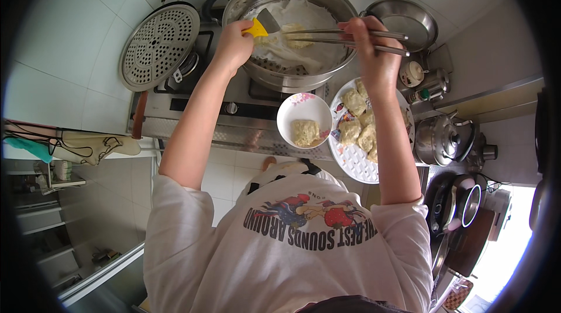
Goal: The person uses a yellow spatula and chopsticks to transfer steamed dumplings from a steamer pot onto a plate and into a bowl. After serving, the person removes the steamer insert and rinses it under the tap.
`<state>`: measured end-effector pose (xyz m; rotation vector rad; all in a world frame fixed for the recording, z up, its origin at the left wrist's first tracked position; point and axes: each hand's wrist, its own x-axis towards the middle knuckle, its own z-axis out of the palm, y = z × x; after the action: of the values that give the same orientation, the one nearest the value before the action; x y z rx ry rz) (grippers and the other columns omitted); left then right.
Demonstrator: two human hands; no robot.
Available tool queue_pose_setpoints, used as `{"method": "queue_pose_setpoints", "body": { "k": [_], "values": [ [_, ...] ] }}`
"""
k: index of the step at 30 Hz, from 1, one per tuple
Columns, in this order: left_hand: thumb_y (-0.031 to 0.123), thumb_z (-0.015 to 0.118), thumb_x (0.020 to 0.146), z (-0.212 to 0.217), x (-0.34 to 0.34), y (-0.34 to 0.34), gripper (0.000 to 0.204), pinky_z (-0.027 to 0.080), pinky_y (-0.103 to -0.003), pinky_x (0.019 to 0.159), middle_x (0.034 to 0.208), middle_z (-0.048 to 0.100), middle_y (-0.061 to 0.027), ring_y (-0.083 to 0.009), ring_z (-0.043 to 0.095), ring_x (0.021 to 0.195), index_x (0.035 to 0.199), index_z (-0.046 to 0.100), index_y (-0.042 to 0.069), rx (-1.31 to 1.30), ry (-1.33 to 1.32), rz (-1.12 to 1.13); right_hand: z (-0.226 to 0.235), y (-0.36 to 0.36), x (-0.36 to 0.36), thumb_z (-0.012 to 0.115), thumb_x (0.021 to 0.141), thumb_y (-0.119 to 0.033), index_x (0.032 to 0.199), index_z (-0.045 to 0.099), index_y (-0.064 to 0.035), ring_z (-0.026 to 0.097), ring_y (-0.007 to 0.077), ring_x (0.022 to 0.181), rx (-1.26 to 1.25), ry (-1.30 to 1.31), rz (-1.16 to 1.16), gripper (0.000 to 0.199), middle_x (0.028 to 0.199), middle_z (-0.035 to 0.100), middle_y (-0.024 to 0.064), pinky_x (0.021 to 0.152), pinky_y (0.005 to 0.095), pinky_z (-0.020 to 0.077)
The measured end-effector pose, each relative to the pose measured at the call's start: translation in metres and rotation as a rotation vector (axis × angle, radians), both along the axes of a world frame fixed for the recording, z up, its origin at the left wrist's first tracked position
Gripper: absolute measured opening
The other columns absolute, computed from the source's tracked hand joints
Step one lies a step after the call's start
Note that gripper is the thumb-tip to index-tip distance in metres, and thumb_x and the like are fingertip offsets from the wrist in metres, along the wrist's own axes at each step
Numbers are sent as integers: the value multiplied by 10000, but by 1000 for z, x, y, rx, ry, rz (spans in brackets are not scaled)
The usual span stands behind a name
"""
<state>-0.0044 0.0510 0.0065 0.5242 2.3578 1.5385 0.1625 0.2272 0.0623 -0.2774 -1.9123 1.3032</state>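
Observation:
My left hand (235,48) is closed around the yellow handle of a scraper (256,28), whose grey blade reaches over a large steel steamer pot (286,83). A pair of metal chopsticks (327,37) is gripped in my right hand (374,53). Their tips are at a pale, lumpy piece of food (298,28) on the white cloth (277,53) lining the pot. Whether they pinch it, I cannot tell. Below the pot, a white bowl (290,108) holds a similar piece (305,132). Several more lie on a white plate (353,167), partly hidden by my right forearm.
A round perforated metal plate (160,44) leans at the left of the gas stove (201,111). A shallow steel pan (409,18) stands right of the pot. Small jars (414,73) and a steel kettle (435,138) line the right side.

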Motion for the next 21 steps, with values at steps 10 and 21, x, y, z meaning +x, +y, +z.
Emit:
{"method": "queue_pose_setpoints", "body": {
  "k": [10,21],
  "values": [
    [-11,433,839,12,6,-7,358,418,-234,550,933,600,-95,-96,503,600,1181,537,-37,-76,-137,-78,14,9,-5,651,841,-113,734,621,69,522,83,520,206,-51,-24,214,670,614,46,519,212,412],
    [4,436,843,-4,2,26,352,414,-251,538,905,600,-88,-106,507,577,1172,557,-22,-90,-161,-157,24,18,8,627,869,-172,788,654,34,590,84,579,124,-52,-58,224,671,646,52,551,223,473]
  ]
}}
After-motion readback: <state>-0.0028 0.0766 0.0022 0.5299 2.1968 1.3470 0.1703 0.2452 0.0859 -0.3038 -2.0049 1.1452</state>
